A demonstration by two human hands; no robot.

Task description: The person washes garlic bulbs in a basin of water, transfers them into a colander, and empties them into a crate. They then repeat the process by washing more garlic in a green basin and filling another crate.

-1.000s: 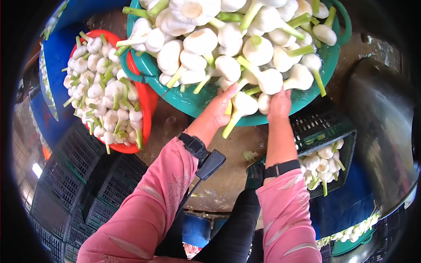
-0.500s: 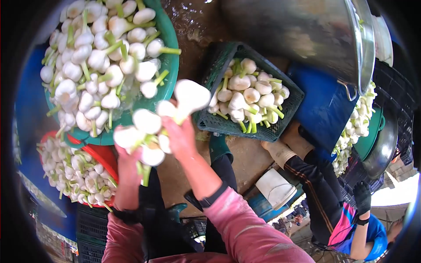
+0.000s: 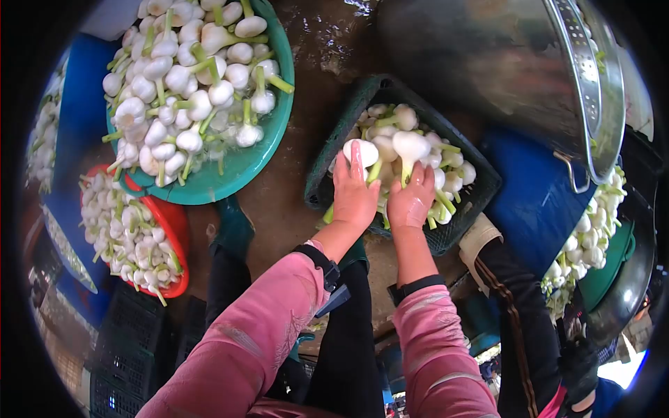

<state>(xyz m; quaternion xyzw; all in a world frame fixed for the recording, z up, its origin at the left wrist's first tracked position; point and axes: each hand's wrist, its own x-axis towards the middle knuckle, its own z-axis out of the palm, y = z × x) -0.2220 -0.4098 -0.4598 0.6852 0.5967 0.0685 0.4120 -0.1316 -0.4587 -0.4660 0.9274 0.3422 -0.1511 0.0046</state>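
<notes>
The left hand (image 3: 354, 194) lies released, fingers straight, on a garlic bulb (image 3: 362, 150). The right hand (image 3: 411, 200) curls below a second bulb (image 3: 410, 145); whether it grips cannot be told. Both rest on the heap in the dark crate (image 3: 449, 240). This looks like setting bulbs down. Letting go calls for spread fingers so nothing rolls out. The teal basin (image 3: 237, 174) of garlic sits left of the crate.

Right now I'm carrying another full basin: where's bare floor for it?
Bare floor runs between the teal basin and the dark crate, up to the steel pot. Crowded: teal basin, red basin and crate are heaped with garlic; left hand and right hand rest on the crate's pile.
</notes>
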